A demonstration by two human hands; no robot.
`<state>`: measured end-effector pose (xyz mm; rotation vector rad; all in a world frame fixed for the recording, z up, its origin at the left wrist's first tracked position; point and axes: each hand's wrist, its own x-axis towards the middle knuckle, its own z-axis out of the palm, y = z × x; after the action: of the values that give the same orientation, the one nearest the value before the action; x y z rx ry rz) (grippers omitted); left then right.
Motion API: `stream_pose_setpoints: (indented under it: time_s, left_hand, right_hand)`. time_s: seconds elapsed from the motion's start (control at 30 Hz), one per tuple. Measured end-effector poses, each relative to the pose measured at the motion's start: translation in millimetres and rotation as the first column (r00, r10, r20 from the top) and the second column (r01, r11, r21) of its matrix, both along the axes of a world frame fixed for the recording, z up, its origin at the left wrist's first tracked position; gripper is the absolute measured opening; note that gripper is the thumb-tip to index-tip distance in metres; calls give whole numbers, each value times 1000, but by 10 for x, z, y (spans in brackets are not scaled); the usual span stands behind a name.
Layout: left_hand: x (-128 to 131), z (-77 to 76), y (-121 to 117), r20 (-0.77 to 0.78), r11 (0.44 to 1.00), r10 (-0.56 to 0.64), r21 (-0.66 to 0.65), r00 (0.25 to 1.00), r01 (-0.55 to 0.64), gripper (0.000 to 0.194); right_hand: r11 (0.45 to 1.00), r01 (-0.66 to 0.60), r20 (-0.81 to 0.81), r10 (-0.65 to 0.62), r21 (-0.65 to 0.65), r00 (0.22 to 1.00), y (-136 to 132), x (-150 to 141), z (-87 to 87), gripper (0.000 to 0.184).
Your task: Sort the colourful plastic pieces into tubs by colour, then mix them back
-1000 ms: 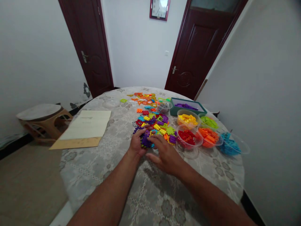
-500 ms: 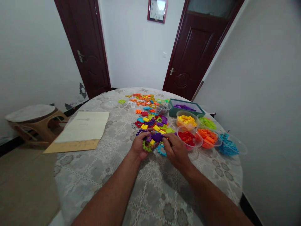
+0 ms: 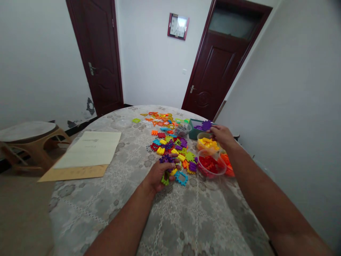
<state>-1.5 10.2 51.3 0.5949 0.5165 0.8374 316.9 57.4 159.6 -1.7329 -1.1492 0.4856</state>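
My left hand [image 3: 156,175] is closed around several toy gear pieces, among them a green gear piece [image 3: 165,179] near the palm and a purple one under the thumb. My right hand [image 3: 223,136] is stretched out to the far right, pinching a purple toy gear [image 3: 206,125] by its edge. That gear is held above a dark green box [image 3: 193,133] with purple pieces in it. Just right of my left hand lies a blue gear frame [image 3: 181,179] on the cloth. A pile of coloured gears and connectors, including a lime gear [image 3: 190,156], spreads beyond it.
Clear tubs hold yellow pieces [image 3: 208,144], red pieces [image 3: 211,164] and orange pieces [image 3: 229,166]; my right forearm partly covers the orange ones. A tub of grey pieces [image 3: 182,130] stands beside the box. Paper sheets [image 3: 89,149] lie on the left, near a stool [image 3: 29,131].
My right hand has moved away from my left, forward and right to the green box, carrying the purple gear. My left hand stays near its place, still holding pieces. The view has tilted up slightly.
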Motion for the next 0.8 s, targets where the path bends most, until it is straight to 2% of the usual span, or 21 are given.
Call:
stream_pose_setpoints:
  time_s: [0.07,0.13,0.17,0.23,0.3,0.4,0.47,0.53,0.6,0.7,0.8]
  left_hand:
    - [-6,11,-2,-28,1000,-15,13,999,15,55]
    - [-14,28,-4,-53,999,-43,22,998,44,51]
    - [-17,37,-8,-66,997,-67,25,996,69,49]
    - [-18,51,-25,-95,993,-114,32,989,118,47]
    - [-12,49,-47,-126,986,-154,45,980,161,45]
    - [7,7,-78,-212,974,-191,81,958,212,36]
    - [18,-34,-89,-295,967,-192,106,936,232,25]
    - [24,-63,-94,-360,958,-191,134,913,254,18]
    - [21,-66,-95,-384,944,-210,158,899,288,16]
    - [-1,-25,-86,-327,934,-262,150,908,324,25]
    - [-40,27,-57,-170,948,-295,68,940,309,39]
  right_hand:
    - [998,58,2,-58,25,998,94,62,-7,40]
    - [997,79,11,-80,20,997,54,-1,-63,49]
    - [999,48,30,-48,13,998,-12,-83,-107,49]
    - [994,-113,110,113,-7,988,-214,-339,-209,41]
    - [936,-351,246,346,-25,906,-468,-677,-297,36]
    - [822,-569,417,525,-22,742,-806,-1179,-371,32]
    - [736,-676,487,607,-46,628,-937,-1410,-392,28]
    - [702,-709,521,632,-69,574,-987,-1521,-402,23]
    - [709,-699,503,639,-92,582,-981,-1523,-398,19]
    - [735,-668,375,656,-119,655,-928,-1390,-355,12]
    - [820,-565,264,567,-92,780,-862,-1174,-283,7]
